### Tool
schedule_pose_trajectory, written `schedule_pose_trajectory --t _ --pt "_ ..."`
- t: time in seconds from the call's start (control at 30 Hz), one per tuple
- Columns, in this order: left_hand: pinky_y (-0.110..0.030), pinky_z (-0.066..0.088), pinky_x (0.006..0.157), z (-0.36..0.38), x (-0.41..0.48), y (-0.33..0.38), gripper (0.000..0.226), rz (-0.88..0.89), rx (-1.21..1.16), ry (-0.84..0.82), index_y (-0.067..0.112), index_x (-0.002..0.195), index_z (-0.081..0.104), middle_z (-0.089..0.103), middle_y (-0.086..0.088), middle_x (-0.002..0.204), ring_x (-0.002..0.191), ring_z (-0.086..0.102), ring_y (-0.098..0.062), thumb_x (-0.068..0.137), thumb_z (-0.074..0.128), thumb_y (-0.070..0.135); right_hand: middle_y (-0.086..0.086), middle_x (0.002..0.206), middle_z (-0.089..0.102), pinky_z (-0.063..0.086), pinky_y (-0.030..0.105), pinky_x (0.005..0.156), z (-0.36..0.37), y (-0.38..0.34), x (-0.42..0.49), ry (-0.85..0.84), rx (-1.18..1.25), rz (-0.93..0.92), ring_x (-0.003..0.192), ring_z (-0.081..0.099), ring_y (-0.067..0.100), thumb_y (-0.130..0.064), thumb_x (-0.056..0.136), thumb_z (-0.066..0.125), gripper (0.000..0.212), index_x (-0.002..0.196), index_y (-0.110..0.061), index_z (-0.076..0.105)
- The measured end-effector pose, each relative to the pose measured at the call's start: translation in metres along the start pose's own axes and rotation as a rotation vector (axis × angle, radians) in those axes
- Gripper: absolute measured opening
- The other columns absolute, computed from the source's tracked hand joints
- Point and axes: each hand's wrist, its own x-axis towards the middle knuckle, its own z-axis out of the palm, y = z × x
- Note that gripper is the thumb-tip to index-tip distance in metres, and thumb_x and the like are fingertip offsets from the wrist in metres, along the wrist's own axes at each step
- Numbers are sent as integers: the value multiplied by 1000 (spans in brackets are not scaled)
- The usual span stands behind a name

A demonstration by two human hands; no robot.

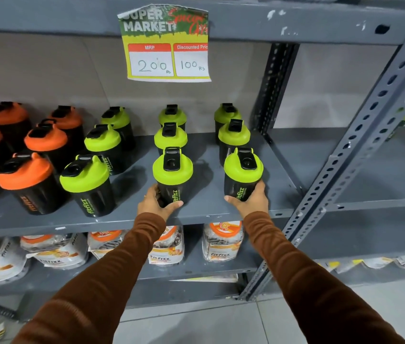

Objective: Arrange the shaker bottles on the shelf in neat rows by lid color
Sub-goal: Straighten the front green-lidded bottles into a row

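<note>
Both front green-lidded shakers stand upright, flip caps facing back: left hand (155,203) wraps one (172,176), right hand (252,201) wraps the other (242,173). Orange-lidded shakers (26,180) crowd the grey shelf (203,209) at left.

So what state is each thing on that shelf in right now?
Left hand: gripping the front middle green bottle, upright on the shelf.
Right hand: gripping the front right green bottle, upright.
Other green bottles: upright, lids shut, in rows.
Orange bottles: upright, grouped at left.
Price sign: hanging, top edge torn.
</note>
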Motion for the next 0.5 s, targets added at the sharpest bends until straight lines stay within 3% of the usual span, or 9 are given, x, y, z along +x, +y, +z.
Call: schedule_pose_trajectory --t 0.5 --pt "-42 40 100 -11 -19 1 71 26 92 -58 8 126 41 54 -15 129 117 51 -34 67 78 25 18 130 54 41 43 104 -10 6 -7 -61 -35 -24 119 51 34 -10 59 85 89 130 -5 32"
